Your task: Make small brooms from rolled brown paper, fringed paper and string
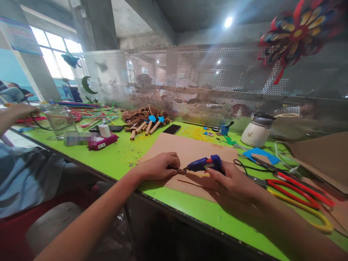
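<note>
My right hand (232, 179) is wrapped round a blue glue gun (203, 164) whose nozzle points left. In my left hand (160, 165) the fingers pinch a small brown piece (181, 171), and the nozzle tip is at its end; whether they touch I cannot tell. The piece is partly hidden by my fingers, so its kind is unclear. Both hands are over a tan cardboard sheet (187, 146) on the green table. A thin dark brown strip (190, 183) lies on the sheet below the glue gun.
Scissors with red and yellow handles (296, 195) lie at right, near blue paper (261, 155) and a white jug (257, 132). Behind are brown paper crafts (148, 123) and a black phone (172, 129). At left stand a glass jar (61, 121), a magenta power strip (103, 141) and a person's arm (16, 114).
</note>
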`<state>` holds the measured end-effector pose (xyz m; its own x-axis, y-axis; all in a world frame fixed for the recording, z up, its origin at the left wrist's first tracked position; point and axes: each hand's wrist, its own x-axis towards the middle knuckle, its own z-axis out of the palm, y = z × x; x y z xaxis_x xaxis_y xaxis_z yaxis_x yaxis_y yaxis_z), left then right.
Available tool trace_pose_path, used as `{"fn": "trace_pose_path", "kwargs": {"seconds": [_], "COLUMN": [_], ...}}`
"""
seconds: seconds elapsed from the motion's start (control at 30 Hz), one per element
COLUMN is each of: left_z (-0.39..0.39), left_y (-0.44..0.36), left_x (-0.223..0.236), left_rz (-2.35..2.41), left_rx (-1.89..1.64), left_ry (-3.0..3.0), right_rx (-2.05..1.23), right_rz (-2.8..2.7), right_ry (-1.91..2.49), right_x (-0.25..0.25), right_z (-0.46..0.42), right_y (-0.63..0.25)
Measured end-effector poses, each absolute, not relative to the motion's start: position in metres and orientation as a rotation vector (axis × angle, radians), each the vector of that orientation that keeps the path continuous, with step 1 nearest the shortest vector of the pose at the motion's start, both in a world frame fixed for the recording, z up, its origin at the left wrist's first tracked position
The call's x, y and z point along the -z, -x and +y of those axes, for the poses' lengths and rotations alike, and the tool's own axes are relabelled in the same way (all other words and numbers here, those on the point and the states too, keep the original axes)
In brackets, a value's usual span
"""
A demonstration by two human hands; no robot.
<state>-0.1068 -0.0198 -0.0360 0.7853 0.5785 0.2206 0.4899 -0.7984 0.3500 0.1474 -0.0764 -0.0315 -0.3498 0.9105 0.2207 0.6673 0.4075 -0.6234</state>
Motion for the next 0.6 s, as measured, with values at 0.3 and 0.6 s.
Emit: {"fn": "trace_pose_path", "kwargs": {"seconds": [0.3,0.6], "left_z": [-0.021,-0.019], "left_y": [0.107,0.107], "left_x": [0.034,0.036], "left_rz": [0.831,0.830], "left_rx": [-0.454,-0.460], "left_ry": [-2.694,-2.684], "right_rx": [-0.576,-0.627], "right_rz": [-2.141,-2.126], "right_ry": [1.311,1.311], "right_x": [0.034,0.037], "right_z": [-0.072,-0.070], "right_y": [-0.159,-0.157]}}
